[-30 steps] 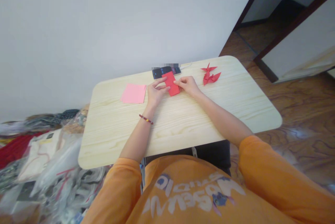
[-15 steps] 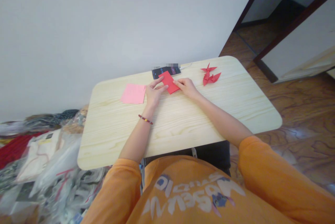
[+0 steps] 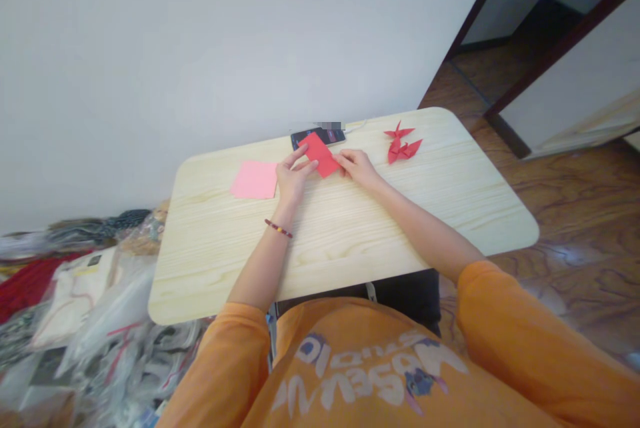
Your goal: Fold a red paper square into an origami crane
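A folded piece of red paper (image 3: 320,154) is held between my two hands over the middle of the table. My left hand (image 3: 294,173) grips its left side, with the thumb near the lower edge and a finger at the upper left corner. At the right edge, the thumb and fingers of my right hand (image 3: 354,167) pinch the paper. Just left of my left hand lies a stack of pink paper sheets (image 3: 254,180). Red folded paper cranes (image 3: 404,150) rest on the table to the right of my right hand.
Behind the red paper a phone (image 3: 333,135) lies near the wall, partly covered by the paper, with a white cable beside it. The pale wooden table (image 3: 225,261) has rounded corners. Clothes and plastic bags (image 3: 115,308) are heaped on the left.
The red paper has shifted slightly up and to the left, turning a little. My left fingers have moved with it, while my right hand still pinches its right edge.
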A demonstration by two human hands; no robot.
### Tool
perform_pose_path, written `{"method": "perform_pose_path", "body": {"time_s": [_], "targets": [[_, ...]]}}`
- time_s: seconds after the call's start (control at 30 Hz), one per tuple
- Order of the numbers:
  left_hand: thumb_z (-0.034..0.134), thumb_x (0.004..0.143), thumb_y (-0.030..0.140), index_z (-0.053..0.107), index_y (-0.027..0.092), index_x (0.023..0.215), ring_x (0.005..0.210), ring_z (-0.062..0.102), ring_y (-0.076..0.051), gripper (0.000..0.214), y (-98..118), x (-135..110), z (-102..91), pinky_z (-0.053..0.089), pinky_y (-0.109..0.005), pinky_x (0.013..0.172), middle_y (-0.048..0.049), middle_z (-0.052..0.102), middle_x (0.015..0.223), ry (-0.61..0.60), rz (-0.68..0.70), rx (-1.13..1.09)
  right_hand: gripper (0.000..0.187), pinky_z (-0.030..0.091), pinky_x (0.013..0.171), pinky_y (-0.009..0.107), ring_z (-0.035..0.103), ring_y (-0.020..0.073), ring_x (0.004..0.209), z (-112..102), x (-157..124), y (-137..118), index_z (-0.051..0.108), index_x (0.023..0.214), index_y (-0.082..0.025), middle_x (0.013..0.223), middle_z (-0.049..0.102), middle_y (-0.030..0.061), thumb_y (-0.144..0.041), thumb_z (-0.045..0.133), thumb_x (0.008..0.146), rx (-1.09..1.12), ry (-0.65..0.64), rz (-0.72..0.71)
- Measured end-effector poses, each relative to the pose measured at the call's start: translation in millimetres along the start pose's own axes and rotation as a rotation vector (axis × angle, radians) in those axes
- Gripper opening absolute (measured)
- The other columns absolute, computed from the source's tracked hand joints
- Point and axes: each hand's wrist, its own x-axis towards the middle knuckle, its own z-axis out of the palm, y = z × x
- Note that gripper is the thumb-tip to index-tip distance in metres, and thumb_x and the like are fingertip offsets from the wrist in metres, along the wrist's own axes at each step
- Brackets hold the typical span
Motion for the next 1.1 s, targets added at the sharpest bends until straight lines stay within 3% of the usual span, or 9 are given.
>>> {"method": "perform_pose_path", "body": {"time_s": [0.17, 0.4, 0.5, 0.67, 0.77, 0.9, 1.1], "targets": [[0.077, 0.06, 0.021, 0.067, 0.015, 0.111, 0.085, 0.071, -0.022, 0.053, 3, -8, 8.2, 0.059, -0.034, 0.078, -0.0118, 0.072, 0.106, -0.063, 0.013, 0.04, 0.04, 0.041, 0.058, 0.024, 0.053, 0.0123, 0.061, 1, 6, 2, 0.056, 0.07, -0.021, 0.068, 0.061, -0.0022, -0.056, 0.074, 0.063, 0.313, 0.086, 0.067], [0.074, 0.062, 0.019, 0.068, 0.017, 0.108, 0.085, 0.07, -0.019, 0.046, 7, -13, 12.2, 0.059, -0.029, 0.072, -0.0117, 0.065, 0.122, -0.08, 0.071, 0.107, 0.029, 0.043, 0.064, 0.025, 0.055, 0.0114, 0.063, 3, 5, -2, 0.059, 0.068, -0.019, 0.066, 0.063, -0.0021, -0.039, 0.078, 0.058, 0.497, 0.087, 0.169], [0.075, 0.062, 0.019, 0.063, 0.022, 0.118, 0.087, 0.07, -0.018, 0.057, 8, -14, 11.9, 0.058, -0.027, 0.074, -0.01, 0.063, 0.126, -0.082, 0.087, 0.101, 0.028, 0.044, 0.065, 0.026, 0.057, 0.0121, 0.064, 4, 3, -5, 0.06, 0.068, -0.018, 0.067, 0.065, -0.0012, -0.035, 0.078, 0.056, 0.525, 0.081, 0.22], [0.079, 0.06, 0.02, 0.039, 0.031, 0.14, 0.085, 0.071, -0.016, 0.09, 0, -12, 13.8, 0.057, -0.026, 0.076, -0.0073, 0.065, 0.118, -0.021, 0.05, 0.043, 0.029, 0.043, 0.062, 0.026, 0.055, 0.0119, 0.062, 5, 3, -5, 0.06, 0.065, -0.018, 0.064, 0.064, -0.0018, -0.035, 0.079, 0.053, 0.526, 0.136, 0.223], [0.081, 0.06, 0.023, 0.038, 0.027, 0.138, 0.081, 0.071, -0.017, 0.089, -8, -9, 15.0, 0.057, -0.028, 0.076, -0.0068, 0.07, 0.105, -0.008, -0.043, -0.003, 0.028, 0.043, 0.063, 0.025, 0.055, 0.0114, 0.061, 9, 3, -4, 0.06, 0.063, -0.018, 0.063, 0.063, -0.0022, -0.035, 0.079, 0.051, 0.538, 0.154, 0.201], [0.082, 0.06, 0.03, 0.042, 0.022, 0.13, 0.08, 0.072, -0.02, 0.081, -14, -8, 17.0, 0.057, -0.033, 0.079, -0.0048, 0.073, 0.09, -0.036, -0.067, -0.024, 0.026, 0.043, 0.063, 0.025, 0.053, 0.011, 0.06, 15, 1, -6, 0.061, 0.063, -0.019, 0.063, 0.063, -0.0026, -0.036, 0.077, 0.051, 0.503, 0.175, 0.185], [0.086, 0.054, 0.029, 0.041, 0.019, 0.125, 0.08, 0.073, -0.023, 0.084, -9, -8, 18.1, 0.057, -0.036, 0.079, -0.0065, 0.075, 0.088, -0.041, -0.116, -0.034, 0.024, 0.045, 0.062, 0.026, 0.055, 0.0121, 0.061, 17, -1, -6, 0.064, 0.065, -0.018, 0.062, 0.064, -0.0023, -0.034, 0.075, 0.052, 0.506, 0.193, 0.228]]}}
